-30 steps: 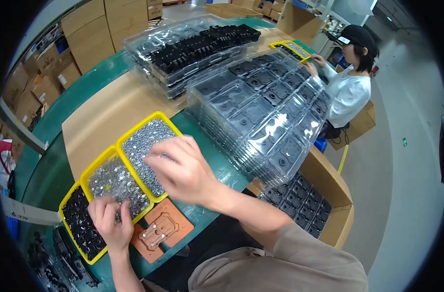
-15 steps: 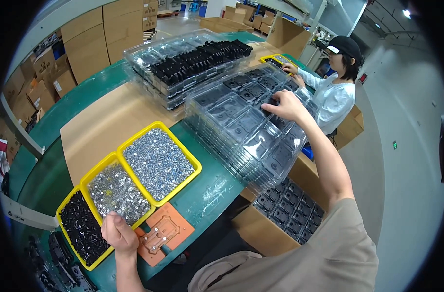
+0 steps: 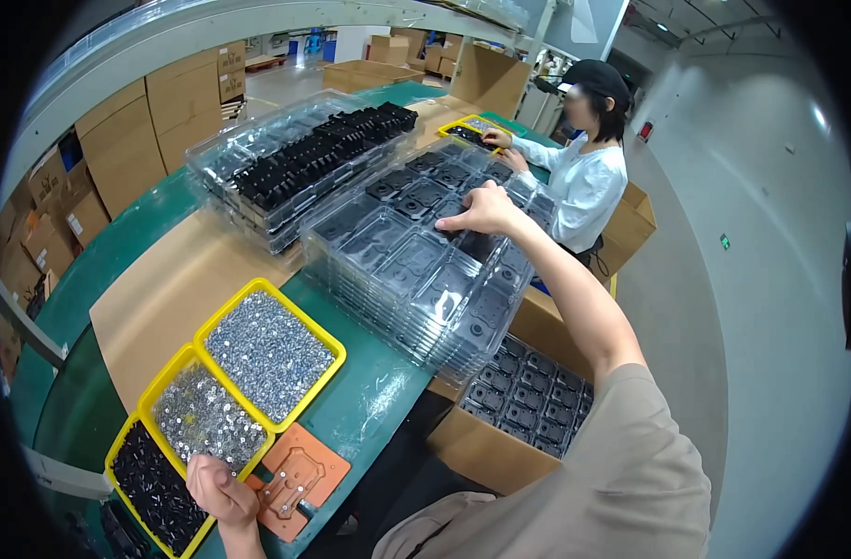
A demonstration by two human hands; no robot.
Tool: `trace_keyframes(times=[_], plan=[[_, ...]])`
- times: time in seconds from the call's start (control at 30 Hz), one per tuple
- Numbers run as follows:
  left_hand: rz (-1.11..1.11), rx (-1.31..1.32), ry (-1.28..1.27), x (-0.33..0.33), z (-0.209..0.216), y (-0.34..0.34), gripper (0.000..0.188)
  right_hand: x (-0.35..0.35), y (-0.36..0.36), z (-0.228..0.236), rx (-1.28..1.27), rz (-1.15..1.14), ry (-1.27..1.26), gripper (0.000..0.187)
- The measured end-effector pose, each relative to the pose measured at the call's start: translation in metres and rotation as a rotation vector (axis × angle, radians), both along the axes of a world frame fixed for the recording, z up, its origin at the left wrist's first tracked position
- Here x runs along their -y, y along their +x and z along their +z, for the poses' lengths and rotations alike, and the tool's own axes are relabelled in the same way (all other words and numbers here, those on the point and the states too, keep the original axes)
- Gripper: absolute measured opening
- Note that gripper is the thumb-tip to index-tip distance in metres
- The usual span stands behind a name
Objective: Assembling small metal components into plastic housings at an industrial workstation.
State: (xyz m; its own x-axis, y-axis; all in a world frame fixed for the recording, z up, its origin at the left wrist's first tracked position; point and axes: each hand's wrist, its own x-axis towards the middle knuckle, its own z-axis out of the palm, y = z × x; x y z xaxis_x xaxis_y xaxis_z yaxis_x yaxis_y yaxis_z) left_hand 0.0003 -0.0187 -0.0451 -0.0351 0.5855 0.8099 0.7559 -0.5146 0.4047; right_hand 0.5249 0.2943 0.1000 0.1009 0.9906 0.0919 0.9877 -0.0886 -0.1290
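Note:
My right hand (image 3: 486, 210) reaches over the top of a stack of clear plastic blister trays (image 3: 388, 289). Its fingers are closed at one pocket around a dark part, apparently a black plastic piece, mostly hidden under them. Similar black plastic parts (image 3: 421, 200) sit in nearby pockets. My left hand (image 3: 222, 489) is curled closed above the near edge of the yellow bins; whatever its fingers hold cannot be made out. Beside it lies an orange fixture plate (image 3: 304, 475) with a recessed outline and a few small silver pieces in it.
Three yellow bins hold blue-silver small parts (image 3: 272, 354), silver washer-like pieces (image 3: 202, 415) and black pins (image 3: 155, 489). Behind stand clear trays with rows of black parts (image 3: 323, 154). An open carton (image 3: 491, 438) of trayed parts is below right. A co-worker (image 3: 584, 177) sits beyond the stack.
The whole view has shifted, so the table and bins appear lower and further left. Both hands keep about the same places, the right at the tray stack and the left by the bins.

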Motion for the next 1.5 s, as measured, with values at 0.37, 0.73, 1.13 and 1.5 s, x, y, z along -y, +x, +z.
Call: trace_keyframes(times=[0.37,0.73,1.13,1.5], plan=[[0.000,-0.095,0.080,-0.005,0.005,0.003,0.014,0.041,-0.012,0.014,-0.883,0.482,0.331,0.057],[-0.446,-0.111,-0.405,0.045,0.118,0.093,0.049,0.245,-0.162,-0.016,-1.338,0.707,-0.841,0.071],[0.168,0.032,-0.407,0.115,0.053,0.080,0.055,0.257,-0.226,-0.073,-0.748,1.287,-0.232,0.072],[0.304,0.113,-0.459,0.111,0.025,0.073,0.059,0.253,-0.253,-0.116,-0.808,1.204,-0.148,0.068]])
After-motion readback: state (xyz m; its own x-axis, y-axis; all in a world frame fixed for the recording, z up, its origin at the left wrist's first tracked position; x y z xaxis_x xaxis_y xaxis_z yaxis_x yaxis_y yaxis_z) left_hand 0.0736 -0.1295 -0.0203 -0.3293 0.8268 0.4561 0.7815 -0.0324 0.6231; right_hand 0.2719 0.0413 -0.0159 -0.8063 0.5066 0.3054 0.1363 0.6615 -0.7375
